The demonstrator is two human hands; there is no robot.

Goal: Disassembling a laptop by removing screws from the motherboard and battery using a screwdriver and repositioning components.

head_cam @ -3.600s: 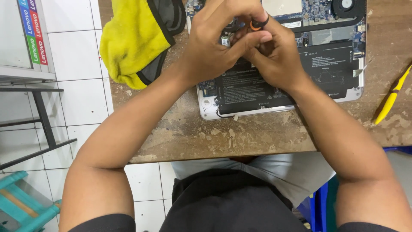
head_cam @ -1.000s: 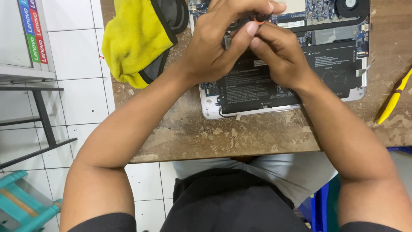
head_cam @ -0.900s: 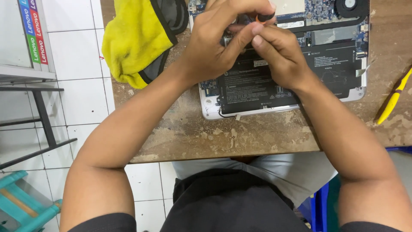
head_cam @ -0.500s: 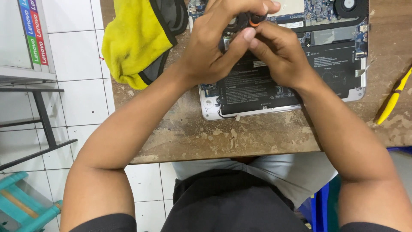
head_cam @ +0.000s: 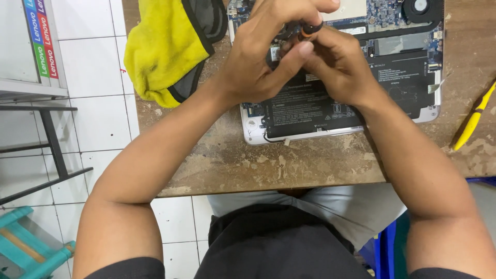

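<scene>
Worn brown wood makes up the table (head_cam: 310, 165), scuffed and chipped along its near edge. On it lies an opened laptop (head_cam: 361, 77) with its bottom cover off, so the black battery (head_cam: 330, 103), the blue circuit board (head_cam: 392, 20) and a round fan (head_cam: 419, 7) at the far right corner all show.

Both hands meet over the laptop's far left part. The left hand (head_cam: 258, 62) curls tight, its thumb stretched across toward the other hand, and its fingers are closed about a small black tool with an orange ring (head_cam: 309, 30). The right hand (head_cam: 336, 67) is also curled shut, fingertips pressed in beside the left thumb; it seems to pinch the same tool lower down, though the fingers hide the exact grip. The tool stands just above the board, between the two hands.

Left of the laptop, a yellow cloth (head_cam: 165, 46) lies bunched on the table, partly over a dark grey pad (head_cam: 206, 20). At the right edge a yellow tool (head_cam: 473, 121) rests slantwise, well apart from the hands.

Beyond the table, white floor tiles (head_cam: 98, 77), a black metal frame (head_cam: 51, 150) and a teal stool (head_cam: 31, 248) show at the left.
</scene>
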